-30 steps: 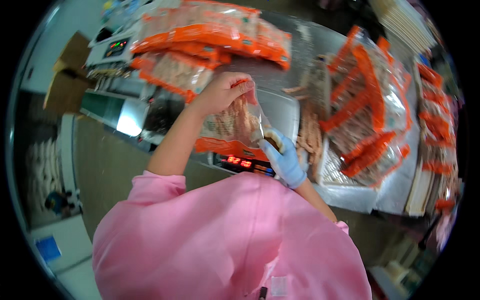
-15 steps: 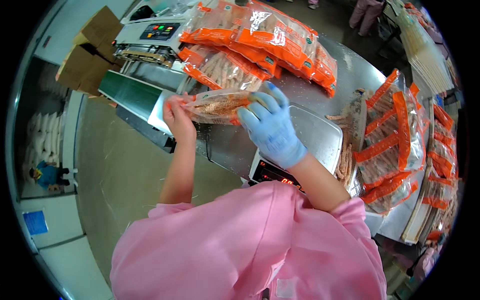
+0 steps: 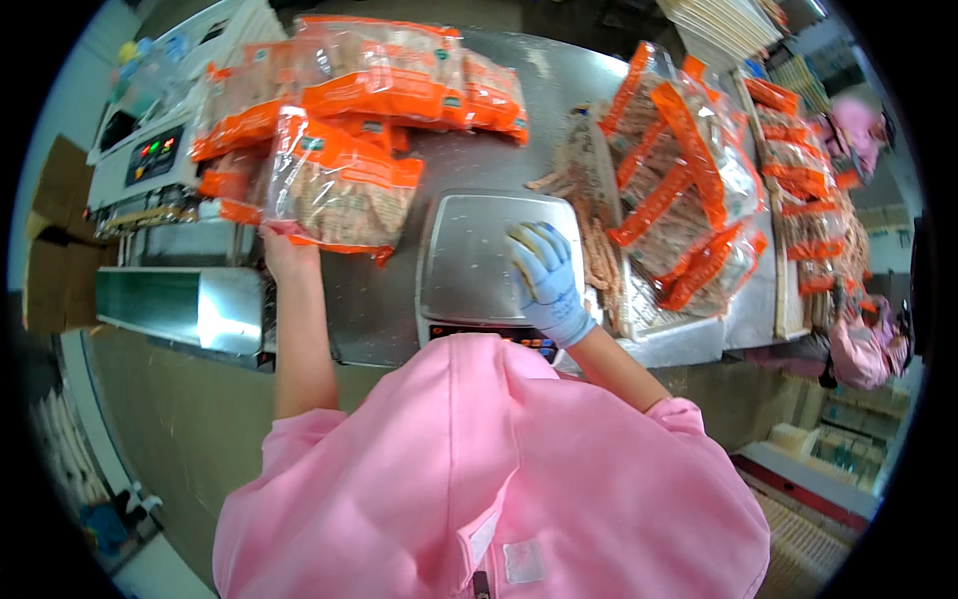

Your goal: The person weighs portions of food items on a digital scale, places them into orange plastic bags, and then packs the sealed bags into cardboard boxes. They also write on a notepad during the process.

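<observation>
Orange-and-clear bag [image 3: 349, 195], filled with pale stick-shaped pieces, lies tilted in the head view at the near edge of the bag pile [image 3: 384, 75], left of the scale. Left hand [image 3: 291, 256], bare, is clamped on its lower left corner, the fingers partly hidden by the film. Right hand [image 3: 547, 285], in a light blue glove with yellowish stains at the fingertips, is over the right part of the scale [image 3: 469, 255]; its fingers are loosely curled and apart, with nothing seen in its grasp. Whether it touches the metal platform, I cannot tell. Pink clothing [image 3: 479, 469] covers part of the scale's front panel.

These things are on a metal counter [image 3: 369, 304]. Just right of the scale lie loose stick-shaped pieces [image 3: 596, 250], and beyond them a white tray [image 3: 654, 317] bears a heap of filled bags [image 3: 689, 180] with orange bands. Farther right is a row of similar bags [image 3: 803, 200], and a stack of pale trays [image 3: 723, 25] stands at the upper right.

On the left is a pale machine [image 3: 165, 110] with small red and green lights on a dark panel; below it runs a green belt [image 3: 150, 299]. A cardboard box [image 3: 60, 270] stands at the far left. At the right rim, two people in pink [image 3: 866, 354] show small and distorted.
</observation>
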### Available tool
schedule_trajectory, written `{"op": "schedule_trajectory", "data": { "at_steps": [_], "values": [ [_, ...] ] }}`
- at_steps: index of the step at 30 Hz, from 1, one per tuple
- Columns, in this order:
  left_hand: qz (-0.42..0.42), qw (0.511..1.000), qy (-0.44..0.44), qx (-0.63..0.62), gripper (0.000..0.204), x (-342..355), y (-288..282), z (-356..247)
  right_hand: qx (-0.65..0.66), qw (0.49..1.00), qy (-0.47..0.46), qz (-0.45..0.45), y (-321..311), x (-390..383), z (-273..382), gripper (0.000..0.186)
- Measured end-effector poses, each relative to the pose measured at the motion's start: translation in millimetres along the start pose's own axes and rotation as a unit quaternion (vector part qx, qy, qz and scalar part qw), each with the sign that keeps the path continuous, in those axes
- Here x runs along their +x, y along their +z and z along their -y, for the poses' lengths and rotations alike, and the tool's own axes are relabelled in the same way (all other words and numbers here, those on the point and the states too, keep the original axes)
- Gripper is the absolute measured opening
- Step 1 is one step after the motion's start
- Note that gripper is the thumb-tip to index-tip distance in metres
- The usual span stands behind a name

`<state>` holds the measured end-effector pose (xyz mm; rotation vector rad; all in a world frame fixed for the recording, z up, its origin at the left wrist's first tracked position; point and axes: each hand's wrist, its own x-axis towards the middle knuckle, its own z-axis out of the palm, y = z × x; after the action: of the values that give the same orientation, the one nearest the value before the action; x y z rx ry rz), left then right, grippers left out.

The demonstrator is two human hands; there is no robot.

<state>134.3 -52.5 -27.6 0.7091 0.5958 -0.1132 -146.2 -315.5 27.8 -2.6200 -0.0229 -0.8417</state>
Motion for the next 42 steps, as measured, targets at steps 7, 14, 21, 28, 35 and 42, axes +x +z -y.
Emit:
{"op": "schedule_trajectory", "data": {
  "at_steps": [7,14,21,28,35,42],
  "values": [
    [0.087,0.990,0.107,0.040,0.050,104,-40,5,-0.169,0.979,0.054,-0.096,-147,-44,-149,0.034],
    [-0.048,0.945,0.287,0.149,0.054,-63,-16,22,0.021,0.981,0.125,-0.146,-213,100,-376,0.028],
    [0.006,0.863,0.405,0.303,0.054,-234,-77,107,0.127,0.947,0.174,0.238,-171,182,-500,0.055],
    [-0.037,0.832,0.389,0.393,0.052,-330,-135,138,-0.074,0.971,0.056,0.220,-255,150,-457,0.030],
    [0.048,0.862,0.346,0.368,0.053,-292,-123,109,-0.242,0.964,-0.079,0.072,-339,129,-234,0.015],
    [0.137,0.881,0.315,0.325,0.055,-250,-99,94,-0.090,0.990,0.084,-0.062,-299,132,-122,0.019]
  ]
}}
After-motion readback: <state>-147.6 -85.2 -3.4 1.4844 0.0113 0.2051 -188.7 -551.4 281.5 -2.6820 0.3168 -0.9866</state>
